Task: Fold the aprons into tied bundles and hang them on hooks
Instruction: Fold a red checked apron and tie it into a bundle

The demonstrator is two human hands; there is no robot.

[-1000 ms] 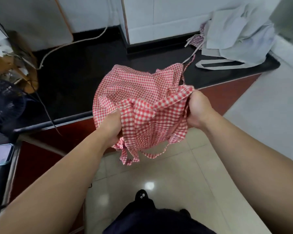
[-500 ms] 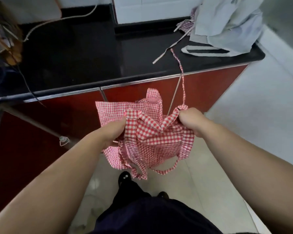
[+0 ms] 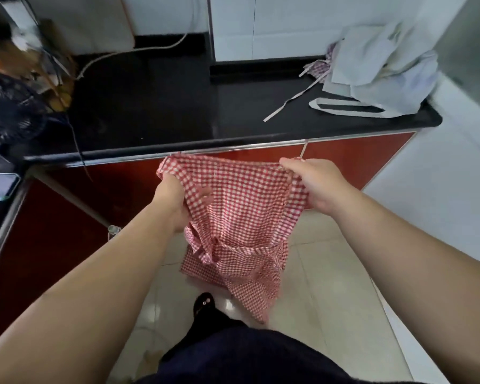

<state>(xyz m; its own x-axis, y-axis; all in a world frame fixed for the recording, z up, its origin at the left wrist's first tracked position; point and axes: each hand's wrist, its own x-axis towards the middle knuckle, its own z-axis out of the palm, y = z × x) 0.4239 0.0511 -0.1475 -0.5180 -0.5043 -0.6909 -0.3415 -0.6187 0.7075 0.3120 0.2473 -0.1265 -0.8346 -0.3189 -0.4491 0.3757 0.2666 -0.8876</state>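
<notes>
a person holds a red-and-white checked apron (image 3: pixel 241 217) spread in the air just in front of a black counter (image 3: pixel 178 112), above a tiled floor (image 3: pixel 330 273). the left hand (image 3: pixel 175 200) has its grip clamped on the apron's upper left edge, fingers curled into the cloth. the right hand (image 3: pixel 316 187) has its grip pinched on the upper right corner. a heap of pale grey aprons (image 3: pixel 383 73) lies on the counter's far right end.

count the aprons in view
3 distinguishable: a red-and-white checked cloth apron held between the left hand and right hand; a pale grey-blue fabric apron heaped on the black countertop's right end; a purple checked apron peeking from under that heap. The heap may hide more.
</notes>
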